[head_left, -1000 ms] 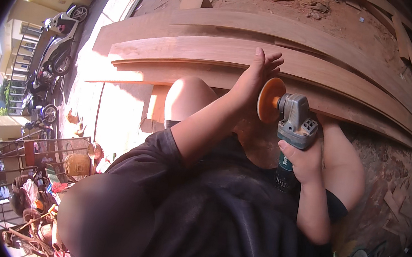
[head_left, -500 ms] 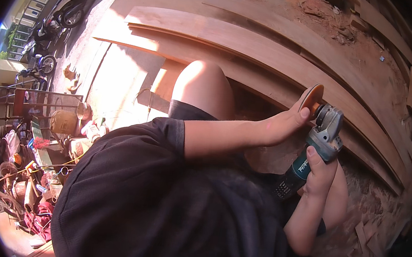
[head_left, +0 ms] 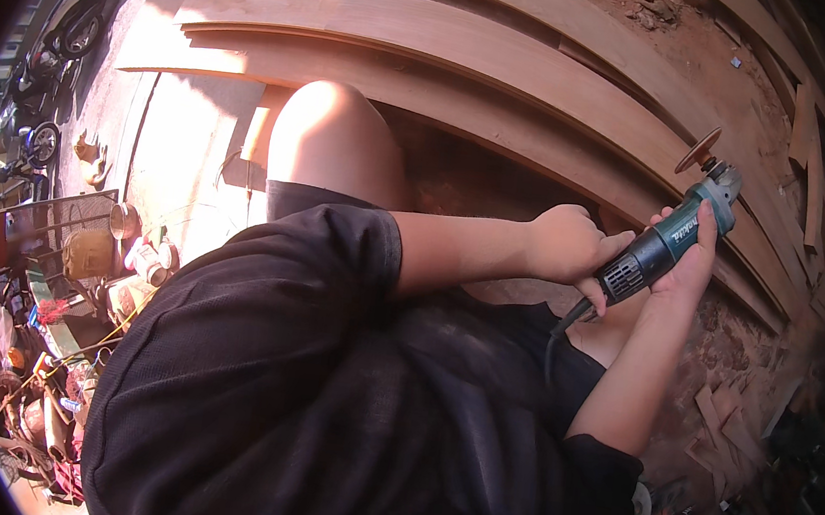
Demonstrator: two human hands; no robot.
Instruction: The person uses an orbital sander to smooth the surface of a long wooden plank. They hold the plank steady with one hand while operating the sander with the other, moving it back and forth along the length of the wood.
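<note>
Shirt (head_left: 359, 383) of black colour is nearest. Beyond it, on our right side, our left hand (head_left: 570, 246) is clamped on the rear end of the teal angle grinder (head_left: 671, 238), and our right hand (head_left: 684, 278) around its body. Farther, we see its round disc (head_left: 698, 150), then wooden boards (head_left: 436, 31), and far left, parked motorcycles (head_left: 81, 30).

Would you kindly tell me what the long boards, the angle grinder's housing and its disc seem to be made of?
Long boards: apparently bare wood, from their matte, pinkish-tan, faintly streaked faces.
Angle grinder's housing: probably moulded plastic, teal and black with vent slots; the grey head may be metal.
Disc: thin and brownish, perhaps fibre or plastic; the view leaves that open.
</note>
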